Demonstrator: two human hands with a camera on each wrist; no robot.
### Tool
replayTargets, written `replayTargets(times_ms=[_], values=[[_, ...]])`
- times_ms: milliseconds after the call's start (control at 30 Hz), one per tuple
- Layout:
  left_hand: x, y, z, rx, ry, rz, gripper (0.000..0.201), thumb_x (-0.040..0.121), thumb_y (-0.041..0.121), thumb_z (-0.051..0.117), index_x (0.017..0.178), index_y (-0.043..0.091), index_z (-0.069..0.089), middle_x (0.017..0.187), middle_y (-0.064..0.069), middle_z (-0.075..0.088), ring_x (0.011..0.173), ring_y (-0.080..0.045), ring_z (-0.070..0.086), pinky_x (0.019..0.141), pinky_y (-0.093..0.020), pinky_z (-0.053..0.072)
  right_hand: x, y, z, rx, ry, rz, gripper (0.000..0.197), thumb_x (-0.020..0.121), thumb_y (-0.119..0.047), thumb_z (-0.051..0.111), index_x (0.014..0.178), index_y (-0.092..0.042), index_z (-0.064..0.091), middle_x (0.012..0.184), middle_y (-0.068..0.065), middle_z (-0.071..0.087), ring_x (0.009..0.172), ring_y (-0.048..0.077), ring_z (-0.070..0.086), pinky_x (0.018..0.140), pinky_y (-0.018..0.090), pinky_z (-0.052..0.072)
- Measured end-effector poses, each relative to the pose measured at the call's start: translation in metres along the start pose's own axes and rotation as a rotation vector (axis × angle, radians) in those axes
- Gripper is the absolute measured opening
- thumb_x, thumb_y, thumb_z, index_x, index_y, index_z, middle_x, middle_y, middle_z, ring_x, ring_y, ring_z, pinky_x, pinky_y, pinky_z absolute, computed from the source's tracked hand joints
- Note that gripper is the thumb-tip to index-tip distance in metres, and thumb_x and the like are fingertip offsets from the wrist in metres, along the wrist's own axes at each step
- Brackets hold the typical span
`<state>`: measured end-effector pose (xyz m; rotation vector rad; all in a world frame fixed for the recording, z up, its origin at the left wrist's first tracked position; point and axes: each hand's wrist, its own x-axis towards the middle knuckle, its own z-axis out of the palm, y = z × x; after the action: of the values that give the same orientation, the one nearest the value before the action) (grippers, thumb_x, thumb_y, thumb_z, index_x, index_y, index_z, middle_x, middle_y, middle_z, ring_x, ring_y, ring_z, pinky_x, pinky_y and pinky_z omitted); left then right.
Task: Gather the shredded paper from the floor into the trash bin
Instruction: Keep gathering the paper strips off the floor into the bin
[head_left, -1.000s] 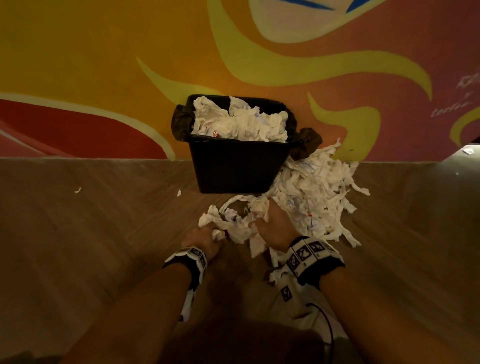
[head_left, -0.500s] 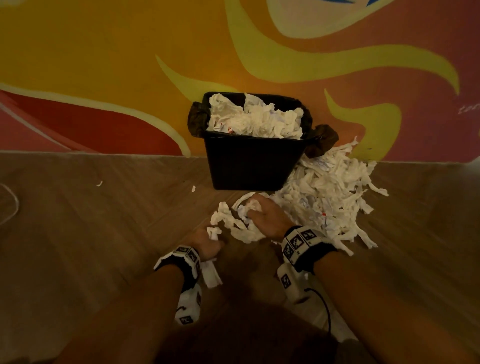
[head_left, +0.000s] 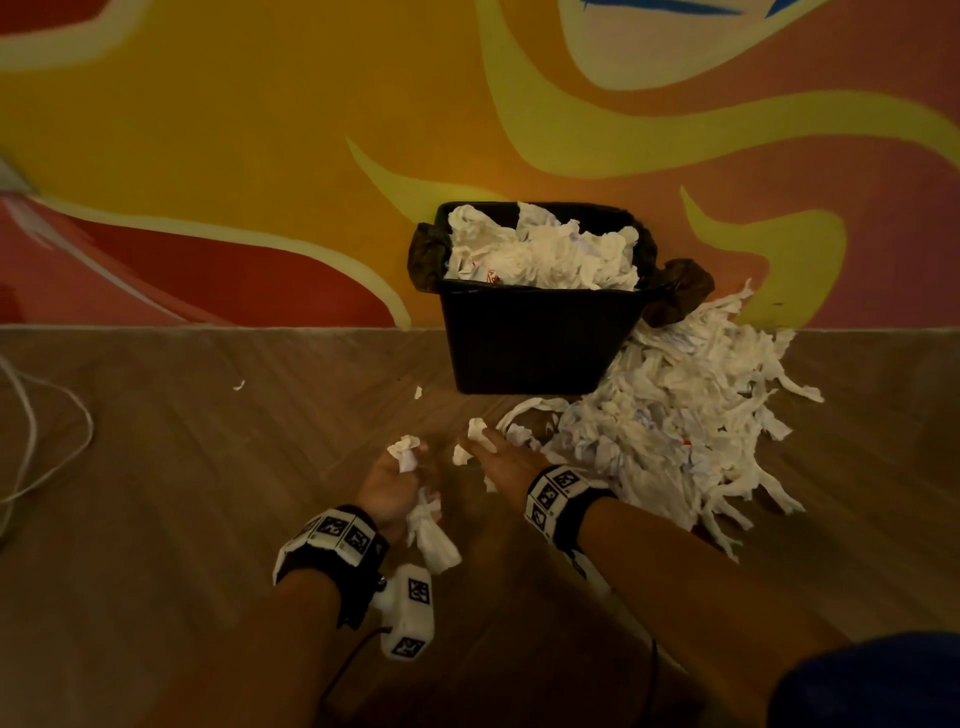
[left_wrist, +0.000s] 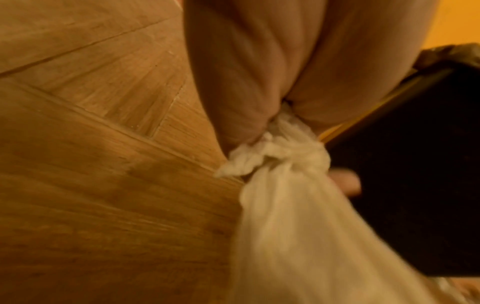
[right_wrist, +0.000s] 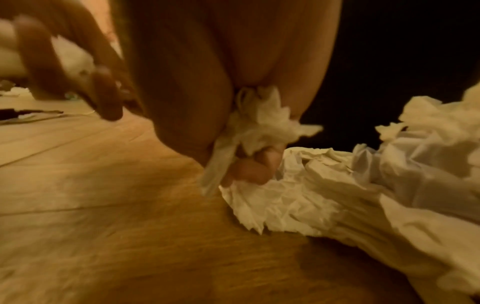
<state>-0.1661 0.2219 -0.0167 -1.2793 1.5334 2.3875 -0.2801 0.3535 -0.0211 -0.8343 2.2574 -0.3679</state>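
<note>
Wall (head_left: 260, 130), painted in orange, yellow and red swirls, meets a wood floor (head_left: 182, 519). Black bin (head_left: 535, 343) stands on the floor against the wall, filled above its rim with crumpled white paper. Pile (head_left: 675, 431) of shredded paper lies on the floor touching the bin's right side and spreading toward the viewer; its strips point in mixed directions, with no single long axis. The pile lies just right of the right hand (head_left: 501, 460), whose fingers curl round a small wad (right_wrist: 262, 123) of paper near the pile's left edge; a strip hangs down from that fist. Left hand (head_left: 389, 483), near and left of the right hand and apart from the pile, is closed round a bunch (left_wrist: 283, 156) of paper: a tuft sticks out beyond the fingers toward the bin, and a long tail hangs toward the wrist, its long axis running along the forearm. Two small scraps (head_left: 239, 385) lie left of the bin. A white cord (head_left: 31, 441) loops at far left.
</note>
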Motion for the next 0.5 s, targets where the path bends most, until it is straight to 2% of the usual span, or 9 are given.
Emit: replayTargets(times_ms=[33,100,167,200,233,300,367,433,500], values=[[-0.002,0.002,0.000,0.001,0.023,0.043,0.024,0.097,-0.002,0.041,0.092,0.017,0.054,0.081,-0.009,0.053,0.053,-0.018,0.049,0.042,-0.027,0.045,0.002,0.000,0.003,-0.069,0.008,-0.049,0.048,0.098,-0.050,0.032,0.143,-0.035,0.034,0.146,0.005,0.039,0.119,0.024,0.051,0.100,0.036,0.042],[-0.005,0.009,0.003,-0.002,0.075,0.117,0.024,0.100,0.001,0.038,0.088,0.015,0.054,0.078,-0.006,0.049,0.050,-0.015,0.044,0.040,-0.023,0.039,0.004,0.002,0.006,-0.160,-0.032,-0.054,0.046,0.099,-0.034,0.040,0.144,-0.026,0.034,0.148,0.007,0.034,0.118,0.025,0.051,0.093,0.035,0.046],[-0.007,0.016,0.005,-0.024,0.127,0.184,0.027,0.103,0.011,0.035,0.083,0.015,0.051,0.074,-0.004,0.046,0.051,-0.015,0.043,0.041,-0.023,0.038,0.004,0.004,0.009,-0.298,-0.053,-0.030,0.057,0.097,-0.016,0.046,0.149,-0.016,0.024,0.153,0.014,0.022,0.136,0.033,0.033,0.102,0.046,0.039],[-0.007,0.020,0.006,-0.029,0.158,0.214,0.029,0.104,0.012,0.035,0.079,0.015,0.050,0.072,-0.003,0.046,0.052,-0.015,0.044,0.042,-0.023,0.038,0.005,0.005,0.009,-0.329,-0.055,-0.018,0.060,0.096,-0.012,0.048,0.149,-0.014,0.022,0.153,0.016,0.020,0.139,0.035,0.026,0.105,0.049,0.035],[-0.007,0.024,0.006,-0.036,0.181,0.233,0.031,0.102,0.009,0.037,0.075,0.016,0.048,0.069,-0.003,0.046,0.052,-0.014,0.045,0.043,-0.023,0.038,0.005,0.006,0.009,-0.377,-0.076,-0.029,0.061,0.095,-0.012,0.049,0.149,-0.012,0.022,0.152,0.017,0.021,0.139,0.036,0.027,0.106,0.048,0.034],[-0.008,0.033,0.007,-0.091,0.168,0.228,0.031,0.096,0.001,0.043,0.069,0.015,0.047,0.068,-0.005,0.047,0.054,-0.016,0.047,0.047,-0.024,0.039,0.002,0.007,0.007,-0.454,-0.135,-0.077,0.060,0.092,-0.015,0.057,0.145,-0.008,0.030,0.146,0.017,0.034,0.131,0.035,0.039,0.105,0.045,0.037],[-0.008,0.042,0.007,-0.253,0.067,0.164,0.022,0.094,0.015,0.047,0.075,0.010,0.058,0.080,-0.009,0.050,0.064,-0.021,0.053,0.053,-0.026,0.040,0.001,0.011,0.010,-0.442,-0.116,-0.088,0.049,0.089,-0.020,0.063,0.133,-0.008,0.047,0.132,0.014,0.050,0.120,0.030,0.051,0.099,0.040,0.044],[-0.007,0.048,0.007,-0.409,0.002,0.093,0.042,0.093,0.043,0.049,0.091,0.005,0.065,0.086,-0.007,0.049,0.073,-0.022,0.052,0.060,-0.028,0.040,-0.004,0.011,0.009,-0.290,-0.018,-0.106,0.025,0.092,-0.025,0.054,0.107,-0.008,0.063,0.111,0.012,0.063,0.104,0.027,0.059,0.089,0.036,0.048],[-0.003,0.052,0.010,-0.498,0.007,0.049,0.047,0.090,0.057,0.047,0.077,0.013,0.057,0.072,-0.001,0.047,0.066,-0.017,0.047,0.063,-0.031,0.038,-0.008,0.004,0.007,-0.094,0.097,-0.173,0.026,0.095,-0.023,0.047,0.081,-0.009,0.063,0.089,0.011,0.065,0.085,0.024,0.061,0.077,0.034,0.049]])
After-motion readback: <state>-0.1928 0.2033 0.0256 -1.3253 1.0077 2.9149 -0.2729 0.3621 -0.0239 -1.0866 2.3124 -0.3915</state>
